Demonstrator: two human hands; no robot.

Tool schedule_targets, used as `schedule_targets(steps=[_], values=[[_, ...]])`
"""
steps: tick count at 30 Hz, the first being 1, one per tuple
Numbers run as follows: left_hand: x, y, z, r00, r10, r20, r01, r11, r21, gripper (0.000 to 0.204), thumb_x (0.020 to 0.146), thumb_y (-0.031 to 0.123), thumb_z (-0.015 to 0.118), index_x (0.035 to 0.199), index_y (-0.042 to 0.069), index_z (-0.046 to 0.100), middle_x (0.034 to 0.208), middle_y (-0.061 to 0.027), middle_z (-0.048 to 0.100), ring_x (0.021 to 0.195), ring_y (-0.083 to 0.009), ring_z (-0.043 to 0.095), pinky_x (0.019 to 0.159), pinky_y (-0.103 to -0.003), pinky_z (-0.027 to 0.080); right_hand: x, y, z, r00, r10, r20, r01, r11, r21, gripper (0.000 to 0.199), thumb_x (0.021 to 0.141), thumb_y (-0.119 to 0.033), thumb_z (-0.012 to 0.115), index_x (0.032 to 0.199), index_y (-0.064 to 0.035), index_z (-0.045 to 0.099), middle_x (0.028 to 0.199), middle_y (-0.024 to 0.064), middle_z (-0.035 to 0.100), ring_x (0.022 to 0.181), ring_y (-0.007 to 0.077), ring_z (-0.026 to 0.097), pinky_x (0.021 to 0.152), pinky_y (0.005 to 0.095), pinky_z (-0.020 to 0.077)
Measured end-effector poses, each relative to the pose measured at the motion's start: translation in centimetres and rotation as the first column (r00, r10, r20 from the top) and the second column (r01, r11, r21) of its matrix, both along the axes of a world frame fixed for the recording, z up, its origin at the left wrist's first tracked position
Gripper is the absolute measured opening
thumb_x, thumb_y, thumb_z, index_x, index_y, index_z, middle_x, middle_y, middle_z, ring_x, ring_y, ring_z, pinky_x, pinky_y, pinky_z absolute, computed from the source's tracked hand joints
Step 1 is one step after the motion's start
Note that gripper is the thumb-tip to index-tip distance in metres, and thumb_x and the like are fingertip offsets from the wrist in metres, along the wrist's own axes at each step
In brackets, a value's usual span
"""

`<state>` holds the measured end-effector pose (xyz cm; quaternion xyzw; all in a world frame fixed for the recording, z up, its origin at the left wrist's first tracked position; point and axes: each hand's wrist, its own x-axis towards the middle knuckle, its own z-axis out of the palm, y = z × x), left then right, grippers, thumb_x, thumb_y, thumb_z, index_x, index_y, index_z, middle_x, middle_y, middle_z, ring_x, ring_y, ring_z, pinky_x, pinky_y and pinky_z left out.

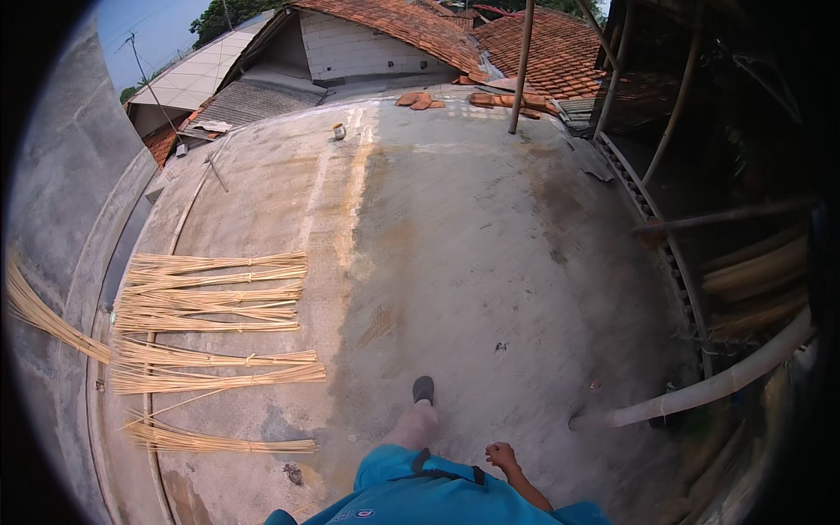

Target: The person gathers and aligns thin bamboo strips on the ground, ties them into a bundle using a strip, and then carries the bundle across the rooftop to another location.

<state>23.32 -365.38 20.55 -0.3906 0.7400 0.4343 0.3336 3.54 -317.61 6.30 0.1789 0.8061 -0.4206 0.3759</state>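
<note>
My right hand (501,455) hangs at my side above the concrete, its fingers curled in a loose fist with nothing showing in them. No part of my left hand is in the picture. To my left, several bundles of thin pale sticks (210,297) lie fanned out in rows on the roof floor, each tied near one end. The nearest bundle (236,442) lies a little apart from the others. Another bundle (54,319) leans on the grey wall at the far left. One foot in a dark shoe (423,389) is out in front of me.
A grey concrete roof (455,262) stretches ahead, partly shaded. Bamboo poles (522,70) rise at the far right, and a thick pale pole (700,398) slants near my right. Broken roof tiles (418,101) and a small can (339,131) sit at the far edge. A thin pipe (156,472) runs under the bundles.
</note>
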Motion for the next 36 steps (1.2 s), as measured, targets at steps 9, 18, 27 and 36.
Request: schedule_targets(steps=[9,18,27,36], values=[[-21.7,-6.2,-11.8,0.891,-0.283,-0.355,0.269,0.959,-0.089,0.022,0.084,0.023,0.060,0.082,0.006,0.075,0.076,-0.0131,0.071,0.075,-0.0280,0.068,0.073,-0.038,0.053,-0.7,0.7,2.5,0.984,-0.106,-0.143,0.157,0.894,0.421,0.047,0.097,-0.041,0.052,0.089,0.0016,0.071,0.083,0.0165,0.073,0.069,0.0230,0.071,0.064,0.0368,0.0553],[-53.6,-6.2,-6.2,0.875,0.289,-0.389,-0.171,0.935,0.310,0.022,0.100,0.024,0.054,0.111,0.007,0.063,0.095,-0.0085,0.071,0.079,-0.0175,0.069,0.064,-0.028,0.052,-11.7,-3.1,3.0,0.901,-0.413,-0.135,0.433,0.823,0.367,0.051,0.099,-0.044,0.050,0.085,0.0005,0.071,0.081,0.0161,0.072,0.064,0.0204,0.070,0.060,0.0354,0.0543],[-53.0,-4.3,-12.3,0.904,-0.070,-0.422,0.146,0.978,0.151,0.033,0.097,0.028,0.058,0.103,-0.001,0.072,0.093,-0.0151,0.074,0.082,-0.0246,0.072,0.070,-0.035,0.054,-45.4,-4.0,11.2,0.483,-0.873,-0.066,0.862,0.487,-0.140,0.043,0.101,-0.043,0.049,0.088,-0.0056,0.064,0.071,0.0054,0.064,0.052,0.0117,0.052,0.058,0.0319,0.0493],[-68.1,-0.9,-8.7,0.971,0.195,-0.135,-0.181,0.977,0.110,0.032,0.095,0.028,0.059,0.101,-0.001,0.073,0.091,-0.0154,0.074,0.081,-0.0248,0.071,0.070,-0.035,0.054,-75.3,-12.1,50.9,0.944,-0.052,-0.327,-0.331,-0.176,-0.927,0.046,0.093,-0.051,0.064,0.094,-0.0048,0.063,0.064,-0.0010,0.049,0.057,0.0075,0.042,0.058,0.0279,0.0343]])
